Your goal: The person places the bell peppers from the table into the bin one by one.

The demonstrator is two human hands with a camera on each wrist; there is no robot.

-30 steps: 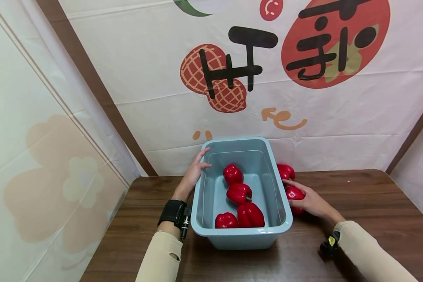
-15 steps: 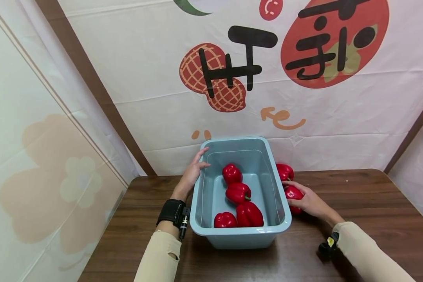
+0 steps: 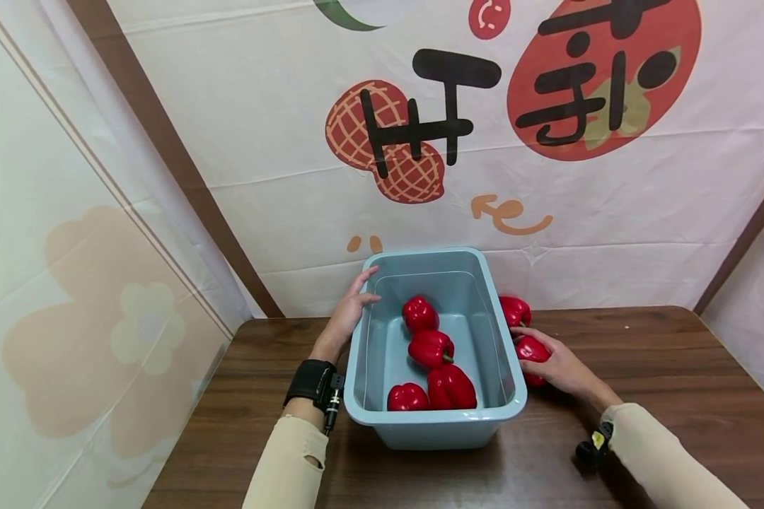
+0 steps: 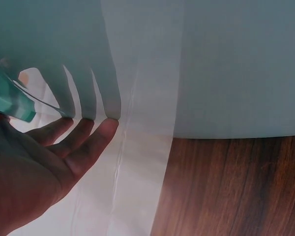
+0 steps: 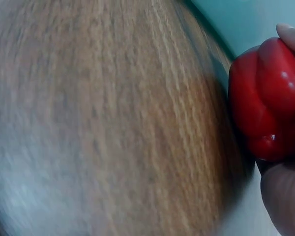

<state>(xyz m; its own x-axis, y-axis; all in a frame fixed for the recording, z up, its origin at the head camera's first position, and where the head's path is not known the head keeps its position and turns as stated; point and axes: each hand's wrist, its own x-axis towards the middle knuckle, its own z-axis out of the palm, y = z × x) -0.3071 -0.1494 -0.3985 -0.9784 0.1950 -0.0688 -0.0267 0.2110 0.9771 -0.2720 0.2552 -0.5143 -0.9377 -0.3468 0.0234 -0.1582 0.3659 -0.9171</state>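
Red pepper (image 3: 532,349) gripped – right hand (image 3: 557,365) curled.

The backdrop banner (image 3: 547,198) bears large black stylised characters, unreadable.

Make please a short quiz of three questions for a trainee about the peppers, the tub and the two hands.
1. How many red peppers lie inside the blue tub?
2. True or false: the left hand rests with straight fingers on the tub's left wall.
3. What does the right hand grip? A) the tub's rim B) a red pepper on the table C) nothing

Key:
1. Four.
2. True.
3. B, the held pepper beside the tub's right wall; another pepper lies behind it.
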